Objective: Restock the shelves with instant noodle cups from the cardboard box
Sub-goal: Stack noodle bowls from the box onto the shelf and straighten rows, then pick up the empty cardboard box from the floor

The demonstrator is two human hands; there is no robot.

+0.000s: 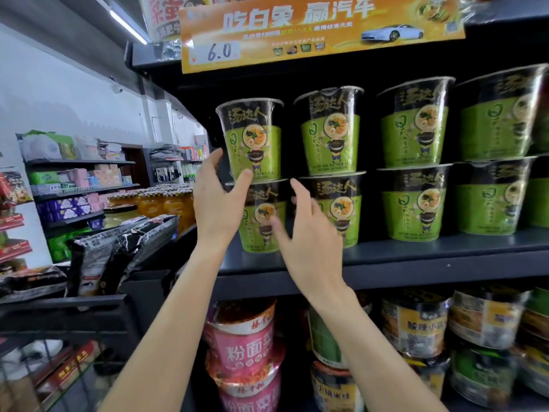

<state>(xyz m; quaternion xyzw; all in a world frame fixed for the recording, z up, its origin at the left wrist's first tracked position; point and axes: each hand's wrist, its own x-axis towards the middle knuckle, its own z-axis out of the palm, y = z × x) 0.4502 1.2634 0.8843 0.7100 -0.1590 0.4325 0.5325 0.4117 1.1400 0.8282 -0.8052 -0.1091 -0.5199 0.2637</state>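
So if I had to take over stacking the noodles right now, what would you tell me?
Left hand: open, fingers touching the top-left green cup, which sits on the lower green cup.
Right hand: open, in front of the lower cups, holding nothing.
Done: green cups stand two high along the dark shelf.
Left: straighten that top-left cup. The cardboard box is not in view.
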